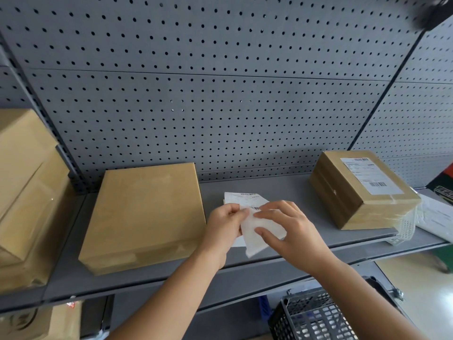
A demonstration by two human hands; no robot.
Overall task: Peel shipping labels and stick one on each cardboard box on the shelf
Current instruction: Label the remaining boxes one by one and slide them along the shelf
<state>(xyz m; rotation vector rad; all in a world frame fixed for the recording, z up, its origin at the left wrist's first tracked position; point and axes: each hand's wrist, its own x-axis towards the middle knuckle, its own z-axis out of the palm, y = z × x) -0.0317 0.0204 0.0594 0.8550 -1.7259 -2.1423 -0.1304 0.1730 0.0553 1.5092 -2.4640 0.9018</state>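
A flat cardboard box [147,214] with a bare top lies on the grey shelf [269,190], left of centre. At the right stands a smaller cardboard box [343,200] with a white shipping label [371,175] stuck on its top. Between the two boxes both hands hold a white shipping label sheet [252,231] just above a small stack of labels [242,198] on the shelf. My left hand [225,224] pinches the sheet's left edge. My right hand [289,231] grips it from the right, fingers spread over it.
A large cardboard box [27,192] fills the shelf's far left. White papers [436,214] and white mesh wrap [404,229] lie beside the right box. Pegboard [220,94] backs the shelf. A black wire basket [311,315] sits below at the front right.
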